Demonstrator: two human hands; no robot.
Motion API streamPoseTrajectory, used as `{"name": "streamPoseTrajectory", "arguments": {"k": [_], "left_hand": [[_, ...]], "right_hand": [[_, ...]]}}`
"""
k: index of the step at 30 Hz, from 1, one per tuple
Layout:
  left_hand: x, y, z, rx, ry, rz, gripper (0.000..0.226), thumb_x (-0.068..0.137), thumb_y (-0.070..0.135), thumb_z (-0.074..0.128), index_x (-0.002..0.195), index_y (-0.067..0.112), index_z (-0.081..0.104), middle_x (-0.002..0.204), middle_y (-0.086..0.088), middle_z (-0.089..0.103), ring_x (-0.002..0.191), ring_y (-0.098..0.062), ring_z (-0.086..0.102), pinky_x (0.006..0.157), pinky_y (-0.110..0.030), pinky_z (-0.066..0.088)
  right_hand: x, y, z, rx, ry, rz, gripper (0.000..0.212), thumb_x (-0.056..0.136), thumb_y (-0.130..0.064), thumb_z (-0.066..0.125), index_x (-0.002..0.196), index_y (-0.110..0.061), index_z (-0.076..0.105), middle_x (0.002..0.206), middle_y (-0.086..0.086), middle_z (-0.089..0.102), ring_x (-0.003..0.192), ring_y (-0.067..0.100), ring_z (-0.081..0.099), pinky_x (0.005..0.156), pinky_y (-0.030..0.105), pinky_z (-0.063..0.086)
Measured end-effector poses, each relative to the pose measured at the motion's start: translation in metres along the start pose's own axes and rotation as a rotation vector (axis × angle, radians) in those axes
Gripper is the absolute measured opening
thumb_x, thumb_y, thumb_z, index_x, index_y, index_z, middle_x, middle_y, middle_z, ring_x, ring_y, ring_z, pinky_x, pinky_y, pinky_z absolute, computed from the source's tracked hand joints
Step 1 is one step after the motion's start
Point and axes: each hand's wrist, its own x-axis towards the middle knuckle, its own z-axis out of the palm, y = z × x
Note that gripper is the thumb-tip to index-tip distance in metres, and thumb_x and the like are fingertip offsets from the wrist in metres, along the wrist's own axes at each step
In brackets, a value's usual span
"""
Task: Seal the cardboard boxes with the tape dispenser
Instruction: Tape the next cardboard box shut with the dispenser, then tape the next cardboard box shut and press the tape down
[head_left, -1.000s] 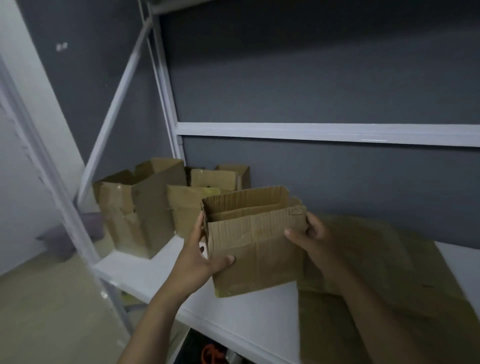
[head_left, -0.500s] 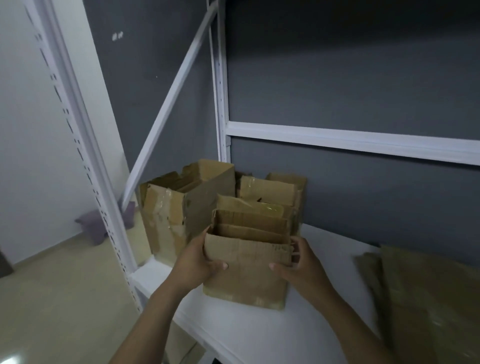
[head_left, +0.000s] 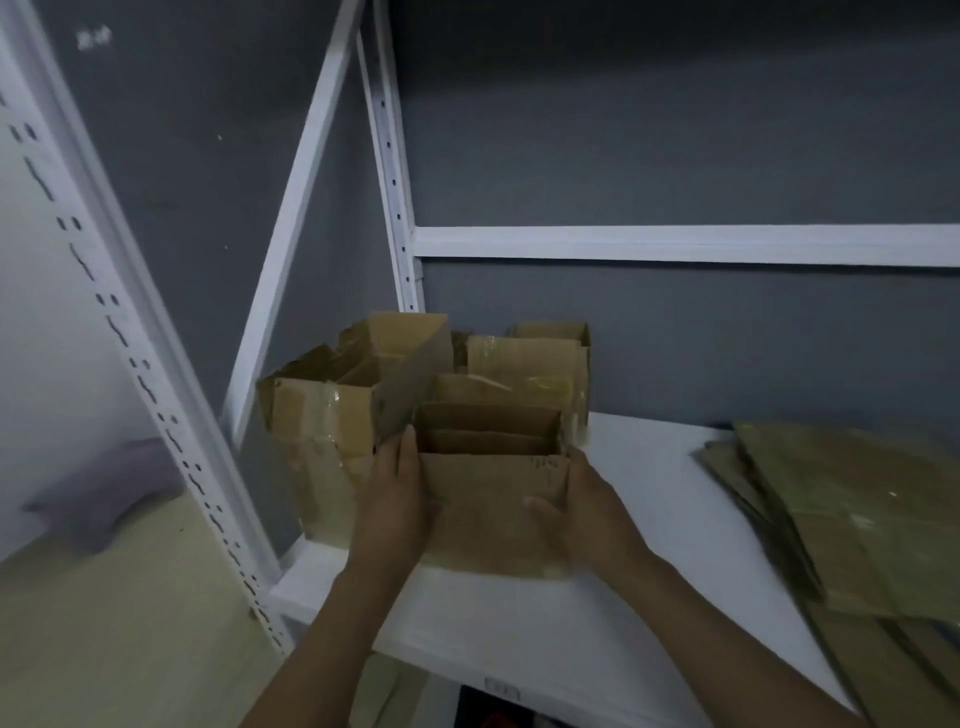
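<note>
While both hands grip it, a small open-topped cardboard box (head_left: 488, 499) stands upright on the white shelf (head_left: 639, 587), near the shelf's front-left part. Left hand (head_left: 395, 499) lies flat against the box's left side, its fingers (head_left: 402, 452) reaching up to the top edge and its thumb on the front face. Right hand (head_left: 587, 509) presses the right side, thumb across the front face near the lower right; its remaining fingers are hidden behind the box. Both hands are closed onto the box from opposite sides. Top flaps of the box stand up, with the interior visible and dark; contents cannot be told.

Behind this box and touching or just beside it stands a group of other cardboard boxes (head_left: 524, 364), at least three, also open at the top, some with glossy tape patches on their faces. At far left of the group is a larger box (head_left: 322, 426), with ragged flaps and tape on its front, sitting at the shelf's left end beside the white perforated upright (head_left: 130, 353).

On the right part of the shelf, well apart from the held box, lies a stack of flattened cardboard sheets (head_left: 852, 519), overhanging toward the front edge. Wall behind the rack is dark grey (head_left: 675, 130). No tape dispenser can be made out. Lighting is dim, and edges are slightly blurred.
</note>
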Motion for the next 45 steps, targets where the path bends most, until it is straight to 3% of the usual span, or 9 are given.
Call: {"name": "streamPoseTrajectory", "arguments": {"k": [5, 10, 18, 27, 31, 34, 37, 41, 45], "left_hand": [[0.004, -0.004, -0.015, 0.182, -0.091, 0.094, 0.101, 0.054, 0.025, 0.091, 0.139, -0.002, 0.043, 0.132, -0.03, 0.049, 0.112, -0.048, 0.054, 0.074, -0.055, 0.057], [0.009, 0.041, -0.025, 0.274, -0.037, 0.388, 0.081, 0.054, 0.038, 0.091, 0.123, 0.008, 0.063, 0.125, -0.023, 0.06, 0.112, -0.043, 0.06, 0.087, -0.055, 0.051], [0.01, 0.175, 0.019, 0.108, -0.277, 0.455, 0.066, 0.097, 0.047, 0.047, 0.153, 0.023, 0.022, 0.16, -0.002, 0.02, 0.146, -0.023, 0.018, 0.117, -0.035, 0.016], [-0.011, 0.334, 0.109, -0.089, -0.454, 0.5, 0.058, 0.092, 0.048, 0.057, 0.141, 0.021, 0.046, 0.147, -0.002, 0.045, 0.132, -0.021, 0.043, 0.105, -0.03, 0.037], [-0.019, 0.365, 0.139, -0.029, -0.601, 0.488, 0.111, 0.056, 0.085, 0.042, 0.15, 0.028, 0.027, 0.155, -0.001, 0.027, 0.142, -0.026, 0.026, 0.113, -0.038, 0.03], [-0.021, 0.365, 0.162, 0.09, -0.703, 0.457, 0.12, 0.061, 0.071, 0.07, 0.154, 0.028, 0.008, 0.159, -0.005, 0.007, 0.146, -0.032, 0.011, 0.113, -0.048, 0.03], [-0.023, 0.366, 0.167, 0.131, -0.671, 0.537, 0.096, 0.08, 0.054, 0.065, 0.155, 0.025, 0.013, 0.159, -0.008, 0.014, 0.142, -0.029, 0.023, 0.111, -0.04, 0.034], [-0.021, 0.373, 0.15, 0.138, -0.528, 0.636, 0.087, 0.072, 0.065, 0.019, 0.145, 0.023, 0.04, 0.145, -0.006, 0.045, 0.125, -0.027, 0.048, 0.105, -0.035, 0.033], [-0.013, 0.376, 0.144, 0.011, -0.2, 0.746, 0.046, 0.088, 0.048, 0.037, 0.106, 0.02, 0.069, 0.097, -0.001, 0.072, 0.082, -0.019, 0.068, 0.07, -0.022, 0.051]], "right_hand": [[-0.014, -0.014, -0.003, -0.098, -0.038, 0.076, 0.065, 0.085, -0.05, 0.065, 0.138, -0.026, 0.035, 0.13, -0.002, 0.056, 0.114, 0.019, 0.057, 0.095, 0.033, 0.049], [-0.037, -0.001, -0.044, -0.498, -0.101, 0.167, 0.065, 0.09, -0.05, 0.056, 0.144, -0.018, 0.037, 0.146, 0.006, 0.039, 0.13, 0.024, 0.043, 0.104, 0.034, 0.039], [-0.084, 0.062, -0.159, -0.706, -0.052, 0.262, 0.05, 0.091, -0.04, 0.057, 0.131, -0.01, 0.053, 0.141, 0.01, 0.047, 0.127, 0.026, 0.045, 0.103, 0.028, 0.036], [-0.139, 0.17, -0.306, -0.774, -0.153, 0.32, 0.055, 0.091, -0.043, 0.057, 0.139, -0.018, 0.047, 0.144, 0.008, 0.04, 0.131, 0.025, 0.041, 0.108, 0.034, 0.035], [-0.15, 0.213, -0.339, -0.74, -0.222, 0.277, 0.063, 0.093, -0.047, 0.054, 0.146, -0.018, 0.037, 0.154, 0.006, 0.03, 0.14, 0.022, 0.029, 0.113, 0.03, 0.023], [-0.153, 0.232, -0.341, -0.651, -0.28, 0.239, 0.07, 0.092, -0.052, 0.053, 0.15, -0.02, 0.03, 0.158, 0.0, 0.02, 0.144, 0.019, 0.02, 0.115, 0.028, 0.016], [-0.152, 0.241, -0.332, -0.579, -0.275, 0.184, 0.074, 0.09, -0.054, 0.055, 0.15, -0.022, 0.028, 0.159, -0.002, 0.017, 0.145, 0.016, 0.016, 0.114, 0.026, 0.015], [-0.147, 0.241, -0.309, -0.593, -0.229, 0.096, 0.08, 0.084, -0.062, 0.058, 0.15, -0.029, 0.026, 0.159, -0.005, 0.018, 0.144, 0.016, 0.017, 0.115, 0.03, 0.016], [-0.135, 0.232, -0.307, -0.667, 0.0, -0.016, 0.054, 0.096, -0.05, 0.045, 0.144, -0.028, 0.039, 0.15, -0.003, 0.038, 0.136, 0.017, 0.035, 0.111, 0.03, 0.025]]}}
